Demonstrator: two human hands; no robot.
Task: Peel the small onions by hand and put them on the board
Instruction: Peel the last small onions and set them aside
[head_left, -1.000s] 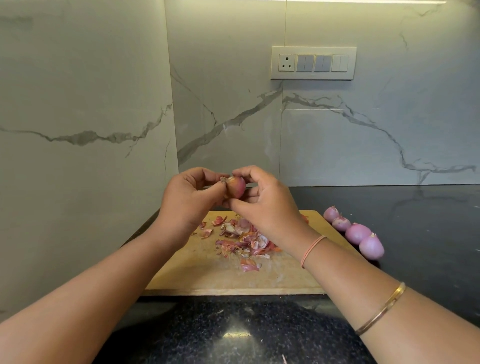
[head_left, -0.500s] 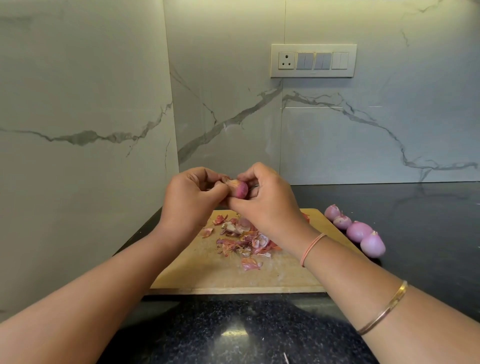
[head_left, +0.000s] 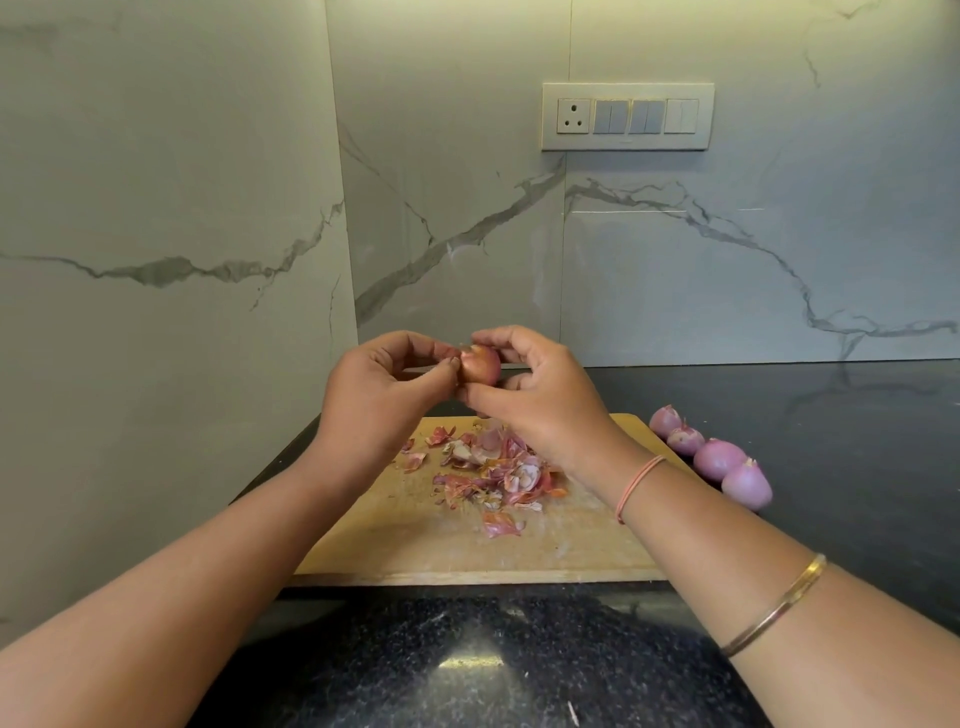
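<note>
We hold the onion (head_left: 480, 365) in the air above the board (head_left: 467, 558), its tip end pointing left where our left hand (head_left: 379, 397) pinches it, and our right hand (head_left: 540, 402) curls round it from the right.

Location: a home kitchen corner. This is indicated by a dark speckled stone table (head_left: 467, 670), marble-patterned wall panels (head_left: 171, 218), a wall-mounted socket and switch plate (head_left: 627, 116), and a wooden cutting board (head_left: 415, 551) on which onion skins (head_left: 493, 473) are scattered.
</note>
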